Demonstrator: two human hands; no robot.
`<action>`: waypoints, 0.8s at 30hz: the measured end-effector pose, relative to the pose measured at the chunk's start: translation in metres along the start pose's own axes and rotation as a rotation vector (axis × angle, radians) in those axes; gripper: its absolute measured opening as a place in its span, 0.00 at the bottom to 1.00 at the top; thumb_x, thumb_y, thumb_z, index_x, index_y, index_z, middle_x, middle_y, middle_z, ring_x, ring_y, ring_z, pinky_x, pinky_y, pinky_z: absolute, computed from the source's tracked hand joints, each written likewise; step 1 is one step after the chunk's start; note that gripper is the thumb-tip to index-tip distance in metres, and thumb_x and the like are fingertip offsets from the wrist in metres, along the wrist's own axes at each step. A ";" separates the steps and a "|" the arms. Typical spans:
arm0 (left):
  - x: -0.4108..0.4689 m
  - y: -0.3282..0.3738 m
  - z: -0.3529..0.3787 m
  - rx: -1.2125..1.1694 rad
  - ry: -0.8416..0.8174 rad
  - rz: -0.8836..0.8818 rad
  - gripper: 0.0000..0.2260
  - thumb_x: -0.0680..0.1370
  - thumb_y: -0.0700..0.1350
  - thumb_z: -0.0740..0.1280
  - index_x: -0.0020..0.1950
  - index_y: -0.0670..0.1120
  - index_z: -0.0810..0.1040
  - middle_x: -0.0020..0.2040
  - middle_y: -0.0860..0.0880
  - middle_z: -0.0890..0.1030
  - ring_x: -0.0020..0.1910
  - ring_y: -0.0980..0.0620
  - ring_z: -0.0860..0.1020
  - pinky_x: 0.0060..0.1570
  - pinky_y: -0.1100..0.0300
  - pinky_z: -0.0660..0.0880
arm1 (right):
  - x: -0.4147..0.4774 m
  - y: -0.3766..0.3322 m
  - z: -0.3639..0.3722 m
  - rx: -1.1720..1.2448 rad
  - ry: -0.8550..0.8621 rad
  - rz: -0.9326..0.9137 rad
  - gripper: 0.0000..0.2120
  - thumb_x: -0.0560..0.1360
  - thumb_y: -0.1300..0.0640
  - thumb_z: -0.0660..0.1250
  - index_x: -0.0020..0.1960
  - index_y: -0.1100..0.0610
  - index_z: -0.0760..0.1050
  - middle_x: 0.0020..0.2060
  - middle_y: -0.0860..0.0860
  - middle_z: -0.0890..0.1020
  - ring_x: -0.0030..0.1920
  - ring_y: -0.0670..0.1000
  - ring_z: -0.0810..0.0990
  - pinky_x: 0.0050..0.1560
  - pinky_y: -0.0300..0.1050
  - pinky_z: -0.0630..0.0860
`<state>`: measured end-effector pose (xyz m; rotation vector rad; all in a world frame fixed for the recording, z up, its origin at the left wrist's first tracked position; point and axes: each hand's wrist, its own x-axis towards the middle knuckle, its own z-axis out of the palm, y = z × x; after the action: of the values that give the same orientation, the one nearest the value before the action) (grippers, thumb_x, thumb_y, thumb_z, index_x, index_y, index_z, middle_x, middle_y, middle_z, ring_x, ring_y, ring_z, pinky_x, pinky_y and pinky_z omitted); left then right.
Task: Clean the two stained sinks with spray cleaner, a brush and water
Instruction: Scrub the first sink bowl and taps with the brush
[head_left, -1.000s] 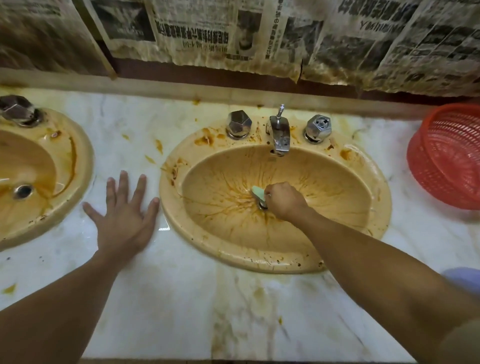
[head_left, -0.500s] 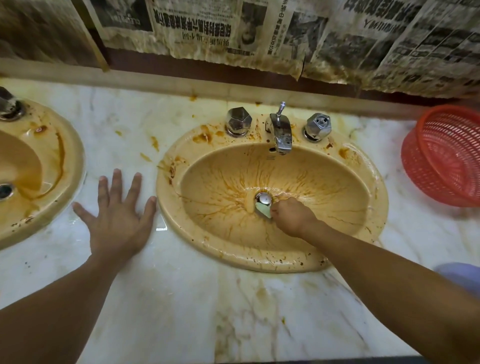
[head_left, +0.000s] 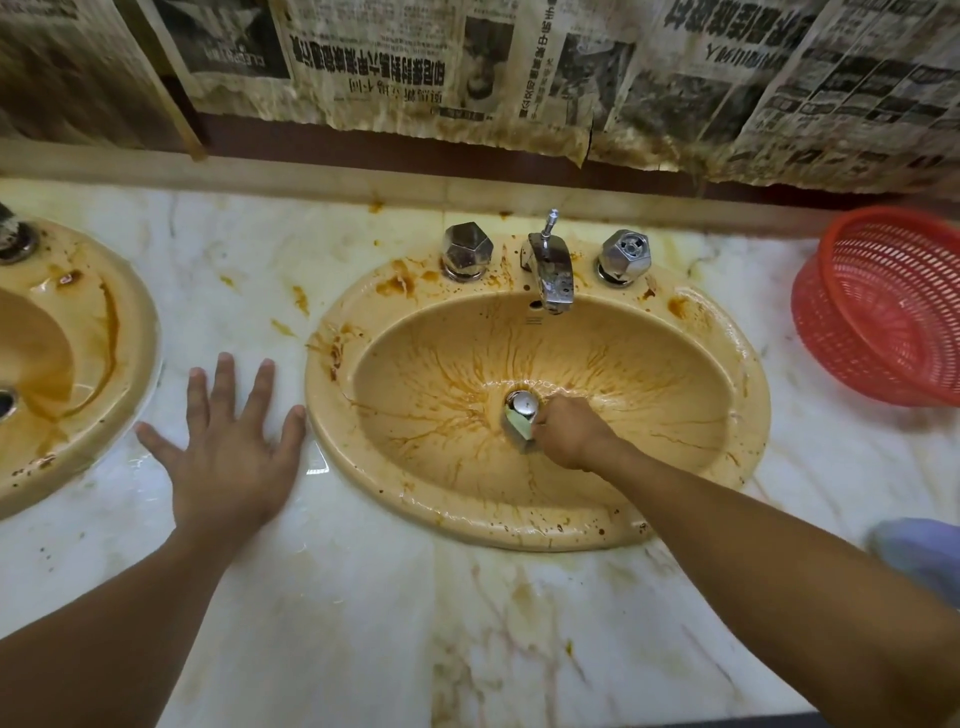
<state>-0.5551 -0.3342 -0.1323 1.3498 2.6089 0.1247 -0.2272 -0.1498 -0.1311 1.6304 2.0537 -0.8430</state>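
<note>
one table (head_left: 363, 597) carries two sinks, the middle sink (head_left: 748, 415) and the left sink (head_left: 140, 338). three tap knobs are visible: a left knob (head_left: 467, 249) and a right knob (head_left: 625, 254) on the middle sink, a third knob (head_left: 15, 239) on the left sink, plus one spout (head_left: 551, 275). there is one red basket (head_left: 831, 332), one brush (head_left: 519, 423), and two hands, a left hand (head_left: 228, 452) and a right hand (head_left: 569, 431).
</note>
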 end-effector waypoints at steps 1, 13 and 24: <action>0.000 0.000 0.000 0.000 -0.001 0.001 0.33 0.81 0.71 0.38 0.85 0.62 0.45 0.86 0.54 0.41 0.84 0.51 0.37 0.74 0.25 0.40 | 0.000 0.002 -0.005 -0.010 -0.022 0.020 0.10 0.78 0.63 0.64 0.37 0.60 0.73 0.38 0.55 0.76 0.31 0.53 0.71 0.27 0.42 0.65; 0.001 -0.001 0.001 0.008 0.003 0.001 0.32 0.82 0.71 0.39 0.85 0.62 0.45 0.86 0.54 0.41 0.84 0.51 0.37 0.74 0.25 0.40 | -0.004 -0.020 0.018 0.007 0.011 -0.167 0.12 0.82 0.56 0.61 0.49 0.56 0.83 0.46 0.54 0.74 0.50 0.58 0.75 0.44 0.48 0.70; -0.001 0.002 -0.002 -0.015 0.021 0.005 0.32 0.82 0.70 0.41 0.85 0.60 0.48 0.86 0.52 0.44 0.84 0.50 0.39 0.74 0.24 0.41 | 0.018 0.057 -0.033 -0.224 0.050 -0.026 0.10 0.78 0.53 0.65 0.40 0.49 0.81 0.47 0.54 0.80 0.45 0.56 0.78 0.40 0.48 0.74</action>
<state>-0.5538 -0.3337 -0.1303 1.3566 2.6166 0.1597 -0.1743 -0.1068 -0.1305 1.5194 2.1210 -0.5614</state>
